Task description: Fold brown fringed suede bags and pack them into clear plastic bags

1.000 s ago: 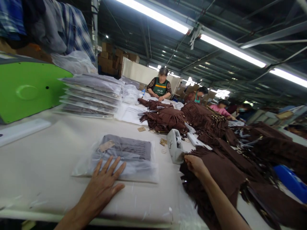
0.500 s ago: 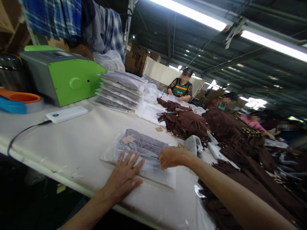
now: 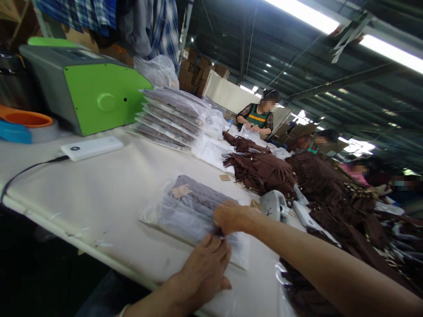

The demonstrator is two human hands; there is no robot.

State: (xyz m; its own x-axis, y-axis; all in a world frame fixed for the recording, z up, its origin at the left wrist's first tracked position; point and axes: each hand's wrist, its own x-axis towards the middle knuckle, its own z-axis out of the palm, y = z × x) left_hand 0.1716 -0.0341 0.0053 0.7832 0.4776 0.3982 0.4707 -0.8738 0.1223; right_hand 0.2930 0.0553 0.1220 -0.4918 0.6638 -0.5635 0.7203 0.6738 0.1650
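A clear plastic bag (image 3: pixel 190 215) lies flat on the table with a folded dark item and a tan tag (image 3: pixel 181 190) inside. My right hand (image 3: pixel 230 217) rests on the bag's right half, fingers curled into a fist; whatever they grip is hidden. Just in front of it is my left hand (image 3: pixel 209 263), its fingers stretched over the bag's near edge and its thumb apart. The fingertips of the left hand come close to the right hand, and I cannot tell whether they touch.
Filled flat bags (image 3: pixel 172 116) are stacked behind, beside a green and grey machine (image 3: pixel 105 97). A white power bank (image 3: pixel 92 148) with a cable lies left. Brown fringed bags (image 3: pixel 264 169), a white tape dispenser (image 3: pixel 273 206) and a small tan card (image 3: pixel 224 177) lie right. A co-worker (image 3: pixel 257 116) stands beyond.
My left hand has slid right along the bag, from its left-middle to beside my right hand. The right hand stays closed in nearly the same place. The co-worker's hands now handle pale plastic.
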